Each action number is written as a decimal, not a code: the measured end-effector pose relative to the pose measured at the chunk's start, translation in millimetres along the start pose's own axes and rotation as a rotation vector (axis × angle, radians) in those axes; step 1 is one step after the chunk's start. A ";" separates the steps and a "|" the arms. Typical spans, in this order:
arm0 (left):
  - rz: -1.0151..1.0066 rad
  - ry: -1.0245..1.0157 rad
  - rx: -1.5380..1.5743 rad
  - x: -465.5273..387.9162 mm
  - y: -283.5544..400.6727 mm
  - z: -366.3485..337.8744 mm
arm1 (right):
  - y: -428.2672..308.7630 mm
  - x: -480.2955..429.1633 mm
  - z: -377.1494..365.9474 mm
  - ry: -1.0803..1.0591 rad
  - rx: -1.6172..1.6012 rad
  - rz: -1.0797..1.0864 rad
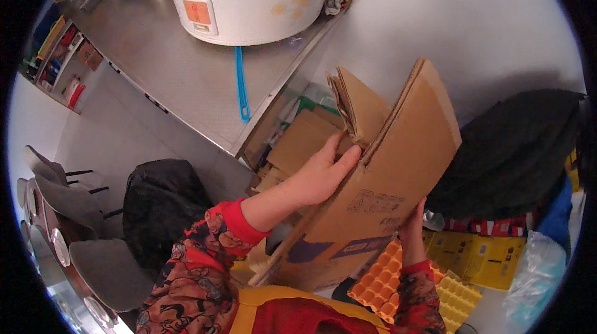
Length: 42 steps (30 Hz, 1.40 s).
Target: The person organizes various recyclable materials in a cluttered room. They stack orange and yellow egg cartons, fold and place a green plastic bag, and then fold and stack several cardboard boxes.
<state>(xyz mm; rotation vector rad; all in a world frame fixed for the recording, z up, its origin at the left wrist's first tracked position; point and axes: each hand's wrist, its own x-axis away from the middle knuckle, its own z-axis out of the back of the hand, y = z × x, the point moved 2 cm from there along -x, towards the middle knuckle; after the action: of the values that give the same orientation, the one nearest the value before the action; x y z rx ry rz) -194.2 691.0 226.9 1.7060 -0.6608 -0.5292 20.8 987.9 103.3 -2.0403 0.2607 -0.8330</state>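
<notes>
A flattened cardboard box (401, 161) with printed symbols is held up at a tilt before me. My left hand (329, 168) grips its left edge, the thumb and fingers at the folded flaps (361, 101). My right hand (413, 224) is at the lower right side of the same box, its fingers partly hidden behind the cardboard. Beneath the box, by my right forearm, lie orange egg trays (382, 282) and a yellow egg tray (454, 303).
A metal table (186, 77) holds a large white rice cooker (252, 3) and a blue handle (241, 87). More flat cardboard (301, 140) lies beside it. Yellow boxes (494, 259) and a dark cloth-like cover (508, 157) are at right, grey chairs (109, 273) at left.
</notes>
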 end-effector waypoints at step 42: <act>0.562 0.108 -0.302 -146.5 -332.4 174.9 | 77.7 -100.6 -34.0 0.355 0.706 0.083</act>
<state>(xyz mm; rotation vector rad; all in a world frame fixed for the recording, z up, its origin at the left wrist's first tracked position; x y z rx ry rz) -367.5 720.0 -135.9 1.1859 -0.8903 -0.1269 -67.0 967.7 7.4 -1.2171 0.2054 -1.0522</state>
